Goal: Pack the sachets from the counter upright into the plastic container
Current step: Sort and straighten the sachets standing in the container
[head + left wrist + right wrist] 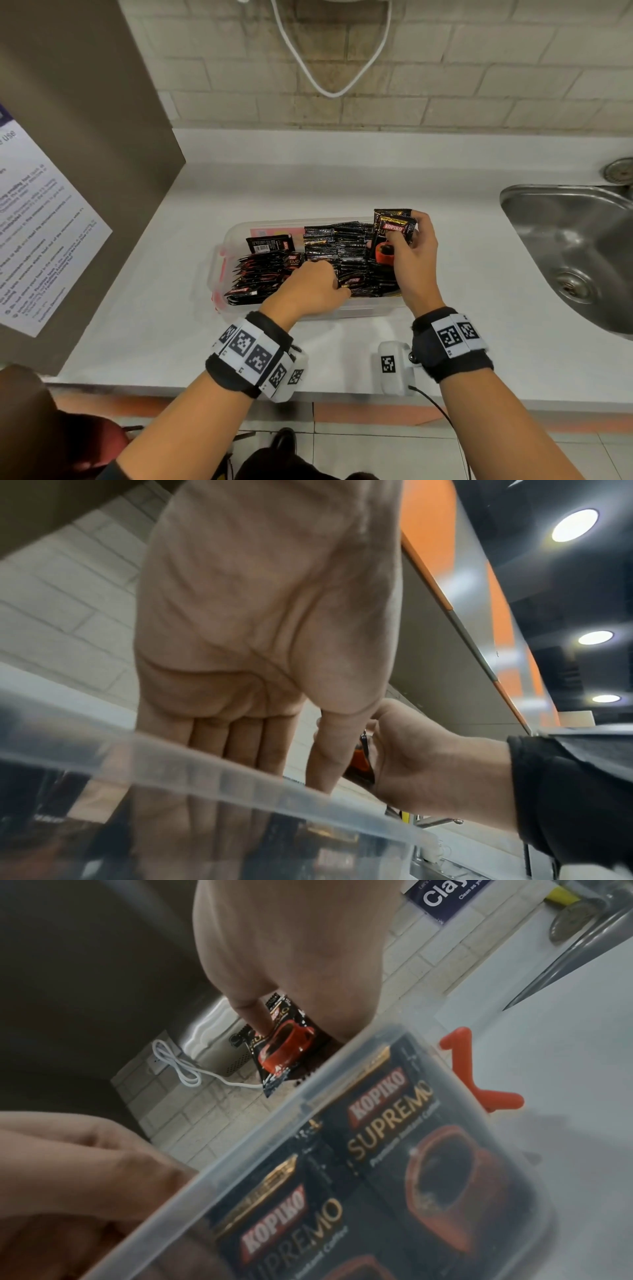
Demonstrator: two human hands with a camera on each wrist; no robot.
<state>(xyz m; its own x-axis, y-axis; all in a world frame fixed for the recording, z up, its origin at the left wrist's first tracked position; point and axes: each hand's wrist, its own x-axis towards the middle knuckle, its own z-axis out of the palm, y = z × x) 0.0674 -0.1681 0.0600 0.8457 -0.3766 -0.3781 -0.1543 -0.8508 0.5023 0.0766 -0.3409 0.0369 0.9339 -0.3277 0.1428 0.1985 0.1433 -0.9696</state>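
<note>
Your right hand [412,255] pinches upright sachets [390,236] above the plastic container's [219,270] right end; your left hand [311,287], fingers straight, presses the packed rows aside, opening a gap directly below.

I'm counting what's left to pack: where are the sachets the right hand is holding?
In the head view, the held sachets are pinched upright in the right hand above the right end of the plastic container, left of the sink.

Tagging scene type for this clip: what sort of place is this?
Probably a shared pantry or office kitchenette: a steel sink set into a white counter, a tiled wall, and a posted notice of usage rules on the side panel.
</note>
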